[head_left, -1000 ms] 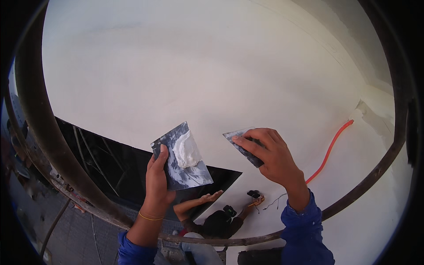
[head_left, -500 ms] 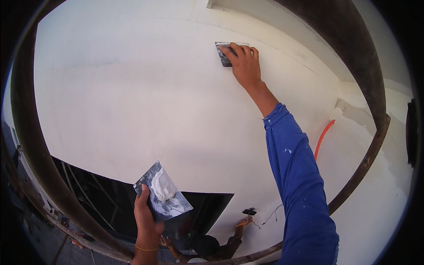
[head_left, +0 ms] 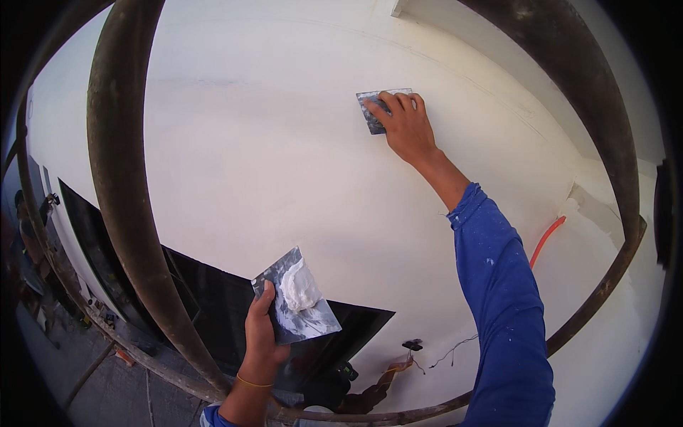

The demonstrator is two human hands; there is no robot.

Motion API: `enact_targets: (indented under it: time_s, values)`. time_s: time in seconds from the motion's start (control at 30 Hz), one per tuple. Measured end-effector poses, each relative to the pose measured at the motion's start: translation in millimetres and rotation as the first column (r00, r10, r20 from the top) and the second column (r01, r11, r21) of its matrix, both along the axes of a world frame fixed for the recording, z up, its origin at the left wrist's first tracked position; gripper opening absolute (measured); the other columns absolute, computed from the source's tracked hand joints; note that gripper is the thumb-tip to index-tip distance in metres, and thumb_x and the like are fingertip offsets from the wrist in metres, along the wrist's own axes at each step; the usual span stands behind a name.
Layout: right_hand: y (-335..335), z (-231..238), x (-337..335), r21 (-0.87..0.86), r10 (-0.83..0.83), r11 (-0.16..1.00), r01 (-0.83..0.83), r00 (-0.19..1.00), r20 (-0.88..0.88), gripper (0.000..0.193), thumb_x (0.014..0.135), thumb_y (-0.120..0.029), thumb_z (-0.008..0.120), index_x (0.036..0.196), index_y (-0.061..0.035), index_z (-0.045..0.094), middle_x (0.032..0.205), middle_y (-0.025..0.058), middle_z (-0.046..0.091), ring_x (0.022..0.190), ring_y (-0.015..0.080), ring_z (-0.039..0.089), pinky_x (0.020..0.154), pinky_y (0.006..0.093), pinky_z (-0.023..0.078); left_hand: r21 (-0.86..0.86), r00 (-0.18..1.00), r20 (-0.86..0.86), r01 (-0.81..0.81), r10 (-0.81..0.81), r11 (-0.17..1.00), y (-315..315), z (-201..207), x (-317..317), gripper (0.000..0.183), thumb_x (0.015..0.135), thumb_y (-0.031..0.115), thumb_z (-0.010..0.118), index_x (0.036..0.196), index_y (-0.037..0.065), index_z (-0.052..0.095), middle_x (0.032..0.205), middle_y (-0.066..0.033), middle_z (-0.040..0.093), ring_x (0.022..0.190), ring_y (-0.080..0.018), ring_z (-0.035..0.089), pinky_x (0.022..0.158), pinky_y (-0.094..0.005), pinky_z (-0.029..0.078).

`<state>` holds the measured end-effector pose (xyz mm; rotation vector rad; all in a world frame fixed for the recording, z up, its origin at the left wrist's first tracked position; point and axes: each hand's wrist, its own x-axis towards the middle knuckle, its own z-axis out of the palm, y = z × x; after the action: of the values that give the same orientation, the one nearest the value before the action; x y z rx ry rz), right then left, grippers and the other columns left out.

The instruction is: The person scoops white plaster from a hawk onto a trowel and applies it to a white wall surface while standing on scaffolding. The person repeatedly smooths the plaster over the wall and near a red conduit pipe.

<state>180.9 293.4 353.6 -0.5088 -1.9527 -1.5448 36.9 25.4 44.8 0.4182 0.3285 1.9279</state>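
**Blade to the Wall, Paste in Reserve**

Working from a distance through the head camera, I have a flat metal scraper (head_left: 373, 124) high on the pale wall (head_left: 270, 142), its face spread under my fingers. My right grip (head_left: 413, 135) is closed on it, arm stretched up and forward in a paint-flecked blue sleeve (head_left: 501, 285). The blade appears to lie against the wall, though I cannot tell how firmly it presses.

Lower and to the left, well apart from the wall stroke, my left grip (head_left: 263, 327) clasps a second, broader plate (head_left: 306, 326), thumb on top. A thick mound of white paste (head_left: 300, 286) sits on its upper face.

I judge the step in hand to be spreading or smoothing a thin coat. The next move, in my view, calls for an even, shallow-angled draw of the scraper, with the loaded plate held level enough that the mound does not slide.

Beyond the tools, a dark opening (head_left: 220, 285) lies behind the plate, and an orange-red hose (head_left: 548, 238) juts out at right. Below, a co-worker's hand (head_left: 402, 363) reaches toward a small black fitting (head_left: 413, 345) near loose wires (head_left: 452, 349). Dark curved poles (head_left: 121, 178) frame the scene.
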Motion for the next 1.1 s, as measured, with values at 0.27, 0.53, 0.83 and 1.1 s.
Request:
enact_targets:
  time_s: [0.27,0.53,0.83,1.1]
  values:
    - [28.3,-76.1,-47.7,-0.022,0.173,0.985,-0.173,0.985,-0.013,0.061,0.082,0.000,0.064,0.140,-0.0178,0.058,0.132,0.0061,0.055,0.117,0.0268,0.051,0.108,0.0521,0.035,-0.093,0.998,0.051,0.028,-0.023,0.995,-2.4,1.2,-1.1,0.030,0.106,0.030,0.057,0.120,0.003,0.060,0.108,-0.0084,0.070,0.093,-0.0210,0.072,0.083,-0.0367,0.059]
    - [-65.4,-155.7,10.7,-0.761,0.194,0.607,-0.229,0.971,-0.137,0.062,0.089,0.008,0.057,0.141,-0.0244,0.060,0.132,0.0041,0.059,0.122,0.0278,0.054,0.107,0.0465,0.044,-0.122,0.999,0.000,-0.040,0.040,0.992,1.6,1.2,-4.4,0.028,0.107,0.030,0.056,0.118,0.005,0.060,0.104,-0.0060,0.070,0.087,-0.0163,0.072,0.077,-0.0323,0.059]
    - [-77.8,-238.1,62.7,-0.585,0.195,0.811,-0.028,0.955,0.224,0.067,0.085,0.007,0.060,0.143,-0.0259,0.059,0.139,0.0039,0.057,0.130,0.0276,0.050,0.119,0.0590,0.031,-0.213,1.000,0.029,0.009,-0.002,0.977,-24.3,-27.7,13.3,0.030,0.107,0.031,0.056,0.119,0.003,0.060,0.106,-0.0074,0.071,0.092,-0.0181,0.073,0.082,-0.0353,0.060]
    - [54.3,-322.0,55.1,-0.243,0.084,0.970,0.029,0.893,0.441,0.064,0.089,-0.014,0.063,0.150,-0.0228,0.048,0.147,0.0016,0.047,0.136,0.0249,0.041,0.121,0.0623,0.024,-0.347,0.983,0.125,0.169,-0.133,0.923,-76.7,-109.0,37.0,0.034,0.106,0.032,0.057,0.124,0.003,0.057,0.107,-0.0089,0.071,0.091,-0.0183,0.073,0.081,-0.0341,0.061]
